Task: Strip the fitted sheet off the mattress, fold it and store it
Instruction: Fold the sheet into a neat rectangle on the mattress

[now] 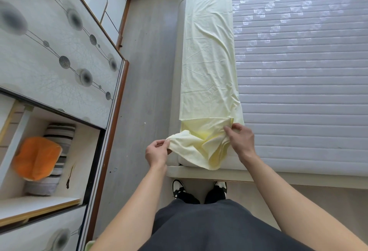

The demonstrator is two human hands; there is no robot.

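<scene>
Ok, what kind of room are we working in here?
Most likely a bedroom. A bare quilted mattress sits on a bed frame with the yellow sheet folded into a long strip along its edge, and a sliding-door wardrobe stands open beside it with folded bedding on a shelf.

Pale yellow fitted sheet (209, 61) folded into long strip along left edge of bare quilted mattress (298, 71). Near end bunched, pinched by left hand (157, 152) and right hand (240, 139). Open wardrobe (49, 131) at left holding orange cushion (35, 158).
</scene>
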